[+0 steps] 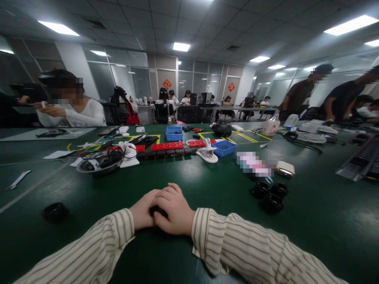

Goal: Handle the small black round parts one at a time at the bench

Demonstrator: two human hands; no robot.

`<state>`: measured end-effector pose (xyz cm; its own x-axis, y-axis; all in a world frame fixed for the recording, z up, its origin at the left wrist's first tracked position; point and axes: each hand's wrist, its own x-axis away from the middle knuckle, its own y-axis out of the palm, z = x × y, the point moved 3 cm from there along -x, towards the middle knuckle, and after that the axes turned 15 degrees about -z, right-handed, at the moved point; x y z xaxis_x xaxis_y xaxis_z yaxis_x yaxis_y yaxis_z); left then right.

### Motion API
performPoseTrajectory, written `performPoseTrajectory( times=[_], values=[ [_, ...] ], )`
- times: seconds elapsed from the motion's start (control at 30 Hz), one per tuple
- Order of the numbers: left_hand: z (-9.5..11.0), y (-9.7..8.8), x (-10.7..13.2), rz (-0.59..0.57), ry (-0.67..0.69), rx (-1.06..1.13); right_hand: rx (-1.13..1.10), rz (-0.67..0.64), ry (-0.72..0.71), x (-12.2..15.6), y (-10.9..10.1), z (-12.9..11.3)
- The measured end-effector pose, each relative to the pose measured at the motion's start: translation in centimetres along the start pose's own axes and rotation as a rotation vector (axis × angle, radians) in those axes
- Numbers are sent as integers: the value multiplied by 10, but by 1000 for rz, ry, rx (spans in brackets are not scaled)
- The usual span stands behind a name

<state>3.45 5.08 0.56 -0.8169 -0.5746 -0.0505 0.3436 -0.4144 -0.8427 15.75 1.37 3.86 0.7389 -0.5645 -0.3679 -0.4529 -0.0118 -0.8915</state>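
Left hand [143, 209] and right hand [176, 209], both curled, are holding one half-hidden dark piece [159, 212] toward the desk's [319, 225] near edge, one black ring [55, 212] lying leftward, three black rings [272, 203] rightward, none showing whether finished.

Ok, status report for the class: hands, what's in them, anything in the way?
Right hand curled over left hand. Dark thing between them, mostly hidden. Likely nothing in the way; three black rings right, one left, apart from the hands.

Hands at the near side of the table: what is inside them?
Part of a black object shows between the left hand and the right hand. The hands cover the rest, so its full shape cannot be seen.
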Motion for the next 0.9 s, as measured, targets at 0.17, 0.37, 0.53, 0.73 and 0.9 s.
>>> performPoseTrajectory(
  times=[0.17,0.37,0.53,0.73,0.9],
  values=[
    [-2,1,0,64,-40,6,-50,31,114,0,-1,6],
    [1,-1,0,60,-83,-16,-92,94,235,1,1,10],
    [3,-2,1,46,-86,-45,-39,42,251,0,4,11],
    [-5,0,2,34,-60,32,10,-47,112,-2,5,8],
    [-8,2,1,-8,-20,-43,6,-67,-104,-1,3,-1]
  ],
)
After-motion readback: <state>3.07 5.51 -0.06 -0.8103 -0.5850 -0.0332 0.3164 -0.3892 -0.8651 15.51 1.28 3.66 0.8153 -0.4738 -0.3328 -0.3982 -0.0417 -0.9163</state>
